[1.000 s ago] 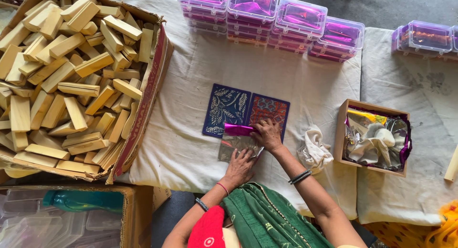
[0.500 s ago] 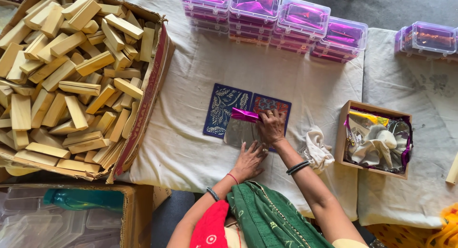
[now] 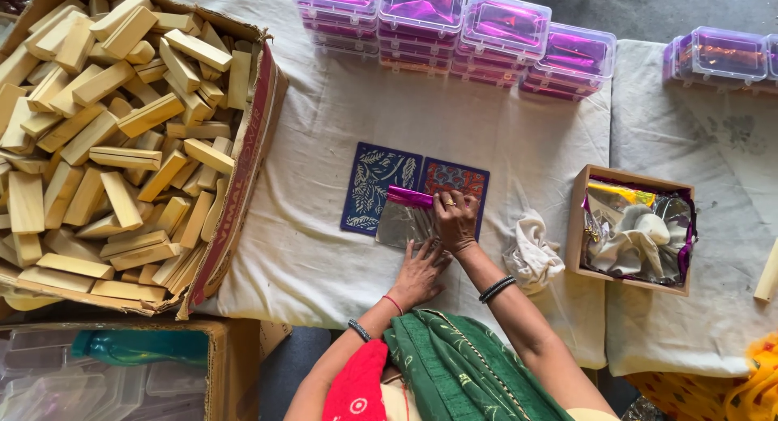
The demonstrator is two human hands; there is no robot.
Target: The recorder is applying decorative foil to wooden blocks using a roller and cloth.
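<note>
Since a second ago both my hands have crept up toward 12 o'clock over the clear plastic pouch with a magenta strip [image 3: 408,217], which lies on the blue and red patterned cards [image 3: 381,182] mid-tabletop. Right hand [image 3: 455,218] pins the strip at 3 o'clock, its grip flat, clasping nothing; left hand [image 3: 421,269] lies spread at 6 o'clock. Pressing evenly should keep the pouch square, I judge.

Green patterned scarf, red garment, dark bead bangles, thin red thread bracelet, gold ring.
</note>
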